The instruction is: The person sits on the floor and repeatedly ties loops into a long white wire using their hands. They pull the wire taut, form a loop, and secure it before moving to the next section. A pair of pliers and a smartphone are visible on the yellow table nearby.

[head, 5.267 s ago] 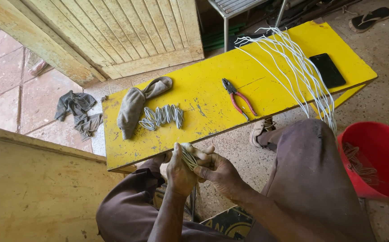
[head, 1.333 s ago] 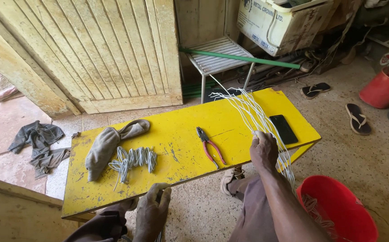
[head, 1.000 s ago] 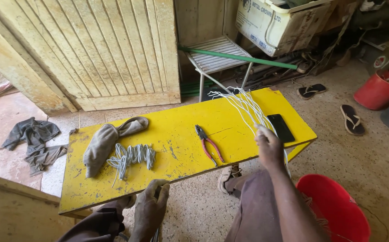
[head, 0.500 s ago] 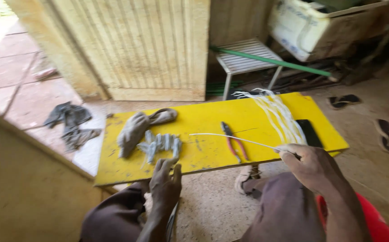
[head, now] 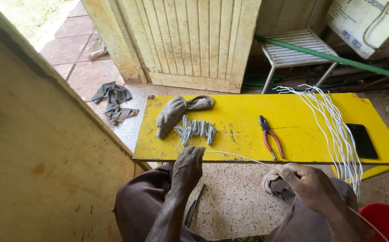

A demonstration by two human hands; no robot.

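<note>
Head view, looking down past brown-trousered knees: the left hand (head: 187, 166) is curled shut on one end of a single thin white wire strand (head: 237, 157), pinching it right at the near edge of the long yellow painted tabletop (head: 302, 116), while the right hand (head: 308, 184) is closed in a loose fist around the same strand further along, so the wire runs in a shallow arc between the two hands, just off the tabletop's front edge. At the lower right corner sits a red plastic bucket (head: 385, 217) on the speckled concrete floor. On the tabletop, just beyond the left hand, lies a small bunch of short folded white wire pieces (head: 195, 129), and touching its far side a crumpled grey cloth (head: 176, 110). Near the middle lie red-handled pliers (head: 270, 139), jaws pointing away. To the right a loose sheaf of long white wires (head: 333, 121) drapes across the tabletop and hangs over its near edge, just beside a flat black phone (head: 363, 140). Beyond the tabletop stand a cream slatted wooden door (head: 194, 40), a small white slatted metal stool (head: 295, 51) with a green pole (head: 333, 56) across it, and a dark grey rag (head: 114, 101) on the tiled floor at left
</note>
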